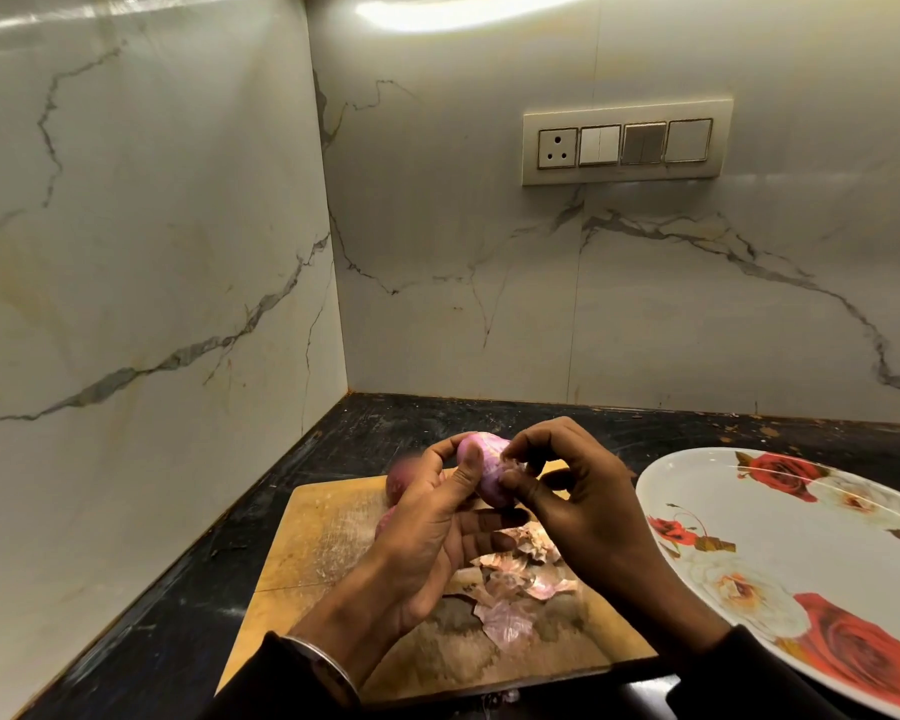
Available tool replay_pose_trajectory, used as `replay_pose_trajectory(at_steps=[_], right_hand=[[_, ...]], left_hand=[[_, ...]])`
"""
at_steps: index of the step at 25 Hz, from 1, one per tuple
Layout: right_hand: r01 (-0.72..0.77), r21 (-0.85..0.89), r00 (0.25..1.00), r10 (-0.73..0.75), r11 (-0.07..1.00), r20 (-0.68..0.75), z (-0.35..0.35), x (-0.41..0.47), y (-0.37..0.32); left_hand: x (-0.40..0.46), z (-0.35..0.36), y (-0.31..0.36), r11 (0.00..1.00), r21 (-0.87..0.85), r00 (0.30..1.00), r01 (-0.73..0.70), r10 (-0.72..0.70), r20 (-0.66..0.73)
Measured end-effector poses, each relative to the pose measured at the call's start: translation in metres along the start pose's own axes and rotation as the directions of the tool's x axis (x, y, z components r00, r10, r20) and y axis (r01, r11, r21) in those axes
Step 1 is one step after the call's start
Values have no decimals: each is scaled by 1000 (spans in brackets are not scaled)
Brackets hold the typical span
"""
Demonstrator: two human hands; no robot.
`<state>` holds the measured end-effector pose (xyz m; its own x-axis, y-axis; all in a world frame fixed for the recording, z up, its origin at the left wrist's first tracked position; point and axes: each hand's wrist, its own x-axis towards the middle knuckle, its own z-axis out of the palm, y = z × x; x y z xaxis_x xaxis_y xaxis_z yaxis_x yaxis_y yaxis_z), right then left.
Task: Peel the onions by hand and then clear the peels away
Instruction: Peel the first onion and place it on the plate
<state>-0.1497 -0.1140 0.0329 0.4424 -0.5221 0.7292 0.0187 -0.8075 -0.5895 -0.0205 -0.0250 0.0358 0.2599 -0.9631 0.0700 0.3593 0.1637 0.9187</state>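
Note:
A pink, partly peeled onion (484, 472) is held above the wooden cutting board (323, 537). My left hand (432, 532) grips it from the left, thumb and forefinger curled round it. My right hand (578, 506) pinches a flake of skin on the onion's right side. Two more onions lie on the board behind my left hand, one (400, 483) at the far edge and another (384, 527) mostly hidden. Several dry peels (510, 579) lie on the board under my hands.
A large white plate (780, 569) with red rose prints stands on the dark countertop (188, 589) to the right of the board. Marble walls meet in a corner behind. A switch panel (625, 146) is on the back wall.

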Motion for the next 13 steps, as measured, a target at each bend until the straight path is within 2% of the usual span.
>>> replay_pose_trajectory(at_steps=[6,13], right_hand=[[-11,31,1000,10,999,24,-4,1,0],[-39,149,997,29,988,68,-2,1,-1]], left_hand=[[0,0,-1,997,73,1000,-13,13,0],[2,-1,-3,999,25,999,38,-38,-25]])
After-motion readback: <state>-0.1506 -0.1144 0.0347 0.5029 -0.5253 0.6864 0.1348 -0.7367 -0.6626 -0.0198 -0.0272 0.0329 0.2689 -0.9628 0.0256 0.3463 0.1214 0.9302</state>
